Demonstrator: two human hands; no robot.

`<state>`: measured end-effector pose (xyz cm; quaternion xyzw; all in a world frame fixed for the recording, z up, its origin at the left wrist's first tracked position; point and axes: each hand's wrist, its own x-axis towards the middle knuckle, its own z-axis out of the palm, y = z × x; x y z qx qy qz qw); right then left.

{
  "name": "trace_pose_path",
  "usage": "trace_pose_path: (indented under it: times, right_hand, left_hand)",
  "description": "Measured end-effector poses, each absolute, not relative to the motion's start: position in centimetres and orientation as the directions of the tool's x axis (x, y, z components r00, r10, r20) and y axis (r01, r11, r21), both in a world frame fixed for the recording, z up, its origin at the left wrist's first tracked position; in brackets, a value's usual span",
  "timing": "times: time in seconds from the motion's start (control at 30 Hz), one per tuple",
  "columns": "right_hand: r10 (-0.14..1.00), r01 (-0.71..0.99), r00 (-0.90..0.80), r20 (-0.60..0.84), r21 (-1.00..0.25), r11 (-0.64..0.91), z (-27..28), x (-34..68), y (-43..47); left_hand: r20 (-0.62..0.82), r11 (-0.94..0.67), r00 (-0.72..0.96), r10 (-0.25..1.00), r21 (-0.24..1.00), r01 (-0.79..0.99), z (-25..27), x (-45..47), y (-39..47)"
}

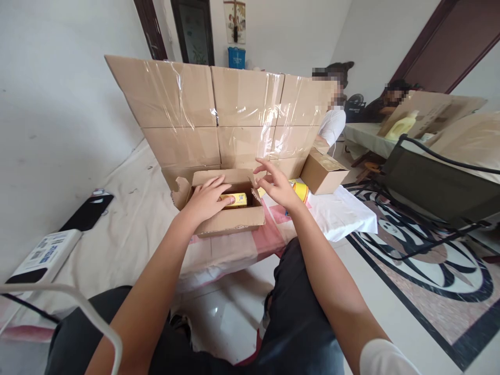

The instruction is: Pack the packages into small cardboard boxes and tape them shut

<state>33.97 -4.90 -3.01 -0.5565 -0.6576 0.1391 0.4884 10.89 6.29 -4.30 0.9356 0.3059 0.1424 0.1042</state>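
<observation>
Head view: yellow packet [234, 199] under left hand [207, 199]

Taped carton wall [219, 112] at cloth's far edge; closed small box [323, 171] right; black phone [86, 212] left.

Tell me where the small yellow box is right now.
In the head view, the small yellow box lies inside the open carton at centre frame, under the left hand's fingertips, with the right hand just to its right.

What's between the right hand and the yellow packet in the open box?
Nothing solid that shows. The right hand hovers open over the box's right flap, beside the yellow packet. The left hand already lies on the packet's left part inside the open box.
</observation>
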Motion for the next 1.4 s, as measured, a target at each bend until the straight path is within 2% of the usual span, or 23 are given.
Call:
trace_pose_path:
  times: [0.1, 0.17, 0.23, 0.27, 0.33, 0.43, 0.53, 0.67, 0.87, 0.97, 1.07, 1.17, 1.3, 1.4]
  right_hand:
    - [0.923, 0.685, -0.027, 0.383, -0.665, 0.296, -3.5, 34.0, -4.7]
    - [0.947, 0.741, -0.074, 0.311, -0.619, 0.261, -3.9, 34.1, -4.5]
    - [0.953, 0.748, -0.055, 0.297, -0.62, 0.236, -4.2, 34.0, -4.4]
    - [0.954, 0.745, -0.037, 0.296, -0.629, 0.224, -4.4, 34.0, -4.3]
    - [0.961, 0.74, 0.0, 0.277, -0.646, 0.186, -4.5, 34.1, -4.3]
    - [0.967, 0.735, 0.071, 0.245, -0.669, 0.116, -4.5, 34.2, -4.4]
    - [0.96, 0.697, 0.093, 0.262, -0.706, 0.126, -4.6, 34.2, -4.3]
    - [0.948, 0.673, 0.085, 0.307, -0.72, 0.173, -4.8, 34.2, -4.2]
    - [0.929, 0.684, 0.087, 0.361, -0.7, 0.208, -5.3, 34.7, -4.1]
    - [0.923, 0.691, 0.079, 0.376, -0.688, 0.221, -5.4, 34.9, -4.1]
    - [0.915, 0.696, 0.074, 0.397, -0.677, 0.238, -5.4, 34.9, -4.3]
    - [0.912, 0.686, 0.086, 0.4, -0.688, 0.237, -5.5, 34.7, -4.5]
    - [0.9, 0.637, 0.094, 0.425, -0.72, 0.273, -6.0, 34.5, -4.5]
    - [0.876, 0.585, 0.122, 0.467, -0.747, 0.316, -6.4, 34.7, -4.2]
  left_hand:
    - [0.37, -0.805, 0.715, 0.593, 0.256, 0.535, -2.7, 9.7, 5.5]
    - [0.538, -0.791, 0.592, 0.6, 0.289, 0.539, -1.8, 8.1, 5.1]
    - [0.663, -0.743, 0.381, 0.645, 0.428, 0.514, -1.9, 6.2, 5.2]
    - [0.68, -0.704, 0.262, 0.685, 0.527, 0.475, -2.4, 5.2, 5.5]
    - [0.621, -0.616, 0.115, 0.776, 0.703, 0.356, -4.0, 3.6, 6.3]
    - [0.524, -0.554, 0.193, 0.83, 0.814, 0.172, -6.3, 2.5, 7.4]
    - [0.471, -0.504, 0.32, 0.822, 0.863, 0.022, -7.0, 2.8, 7.6]
    - [0.428, -0.552, 0.504, 0.751, 0.824, 0.123, -6.8, 3.3, 7.1]
    - [0.514, -0.693, 0.542, 0.665, 0.695, 0.19, -7.3, 3.1, 7.4]
    - [0.425, -0.701, 0.623, 0.657, 0.649, 0.296, -7.2, 2.7, 7.5]
    - [0.321, -0.646, 0.635, 0.702, 0.662, 0.38, -7.0, 2.2, 7.6]
    - [0.316, -0.644, 0.673, 0.669, 0.697, 0.314, -7.2, 1.4, 8.1]
    - [0.316, -0.678, 0.79, 0.525, 0.717, 0.163, -7.6, 0.4, 8.8]
    - [0.27, -0.641, 0.772, 0.576, 0.735, 0.222, -7.6, 0.4, 8.4]
